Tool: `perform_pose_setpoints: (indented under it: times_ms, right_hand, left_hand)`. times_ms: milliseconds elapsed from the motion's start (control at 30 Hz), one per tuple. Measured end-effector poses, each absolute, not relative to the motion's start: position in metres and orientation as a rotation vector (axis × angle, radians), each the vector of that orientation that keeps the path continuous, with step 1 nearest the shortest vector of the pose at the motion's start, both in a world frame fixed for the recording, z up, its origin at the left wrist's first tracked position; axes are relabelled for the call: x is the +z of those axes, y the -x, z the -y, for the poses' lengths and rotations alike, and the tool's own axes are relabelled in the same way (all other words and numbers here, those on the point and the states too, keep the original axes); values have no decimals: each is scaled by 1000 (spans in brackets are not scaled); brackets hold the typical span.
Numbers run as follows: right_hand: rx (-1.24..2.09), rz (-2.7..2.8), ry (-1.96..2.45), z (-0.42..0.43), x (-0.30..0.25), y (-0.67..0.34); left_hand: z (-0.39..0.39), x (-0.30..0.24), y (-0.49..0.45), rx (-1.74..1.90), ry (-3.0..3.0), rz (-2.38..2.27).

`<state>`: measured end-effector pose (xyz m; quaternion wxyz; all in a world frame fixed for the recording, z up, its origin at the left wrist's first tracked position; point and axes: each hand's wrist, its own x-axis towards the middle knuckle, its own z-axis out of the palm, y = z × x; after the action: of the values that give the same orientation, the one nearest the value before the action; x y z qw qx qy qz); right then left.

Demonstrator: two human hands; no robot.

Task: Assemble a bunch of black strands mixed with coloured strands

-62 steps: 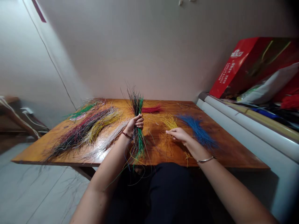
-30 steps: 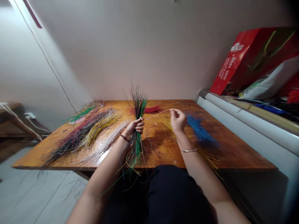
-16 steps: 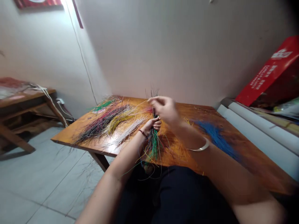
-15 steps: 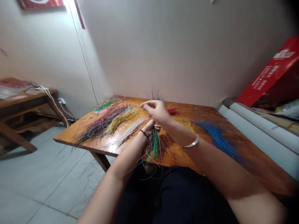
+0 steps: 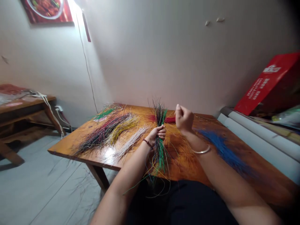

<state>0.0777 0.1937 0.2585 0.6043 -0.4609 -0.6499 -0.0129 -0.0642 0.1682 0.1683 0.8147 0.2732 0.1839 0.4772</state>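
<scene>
My left hand (image 5: pixel 157 135), with a beaded bracelet at the wrist, is closed round a bundle of thin wires (image 5: pixel 161 157), mostly green and dark with some yellow strands. The bundle stands roughly upright over the table's near edge, ends splayed above and below the fist. Raised to its right and apart from it, my right hand (image 5: pixel 185 119) is closed, a silver bangle on the wrist; what its fingers hold, if anything, is hidden. Red wires (image 5: pixel 170 120) lie behind, between the hands. Nearest my left forearm are white wires (image 5: pixel 132 141).
On the wooden table (image 5: pixel 63 140) lie yellow wires (image 5: pixel 119 130), dark and red wires (image 5: pixel 98 134), green wires (image 5: pixel 106 113) and blue wires (image 5: pixel 220 147). A red box (image 5: pixel 264 84) and white rolls (image 5: pixel 257 140) border the right side. Another wooden table (image 5: pixel 35 107) with cables stands left.
My right hand has moved from above the left hand out to the right and closed. My left hand still grips the wire bundle, whose top now shows. The camera view has tilted up slightly.
</scene>
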Motion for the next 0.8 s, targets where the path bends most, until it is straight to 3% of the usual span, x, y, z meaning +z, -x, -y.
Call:
perform_pose_setpoints:
  times_ms: [300,800]
  right_hand:
    - [399,1695,1062,-208,175,-115]
    - [714,1757,962,-225,144,-109]
  left_hand:
    - [-212,159,55,812,-508,-259]
    - [-212,161,51,779,-502,-365]
